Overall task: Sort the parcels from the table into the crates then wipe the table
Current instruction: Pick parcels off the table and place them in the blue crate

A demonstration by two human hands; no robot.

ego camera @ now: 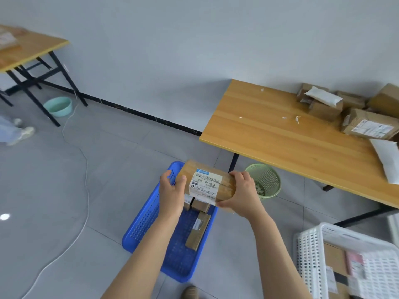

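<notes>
Your parcel [207, 185] is brown, white-labelled; blue crate [146, 214] and white crate [311, 255] perforated; basket [269, 182] pale green; table [280, 137] yellow-brown woodgrain.

Green wastebasket [264, 181] and teal basin [58, 105] stand apart.

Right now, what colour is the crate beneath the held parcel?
Blue: the perforated crate below the parcel, clearest in head view.

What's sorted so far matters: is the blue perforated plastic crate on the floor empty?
No, brown cardboard parcels lie inside the blue perforated plastic crate.
</notes>
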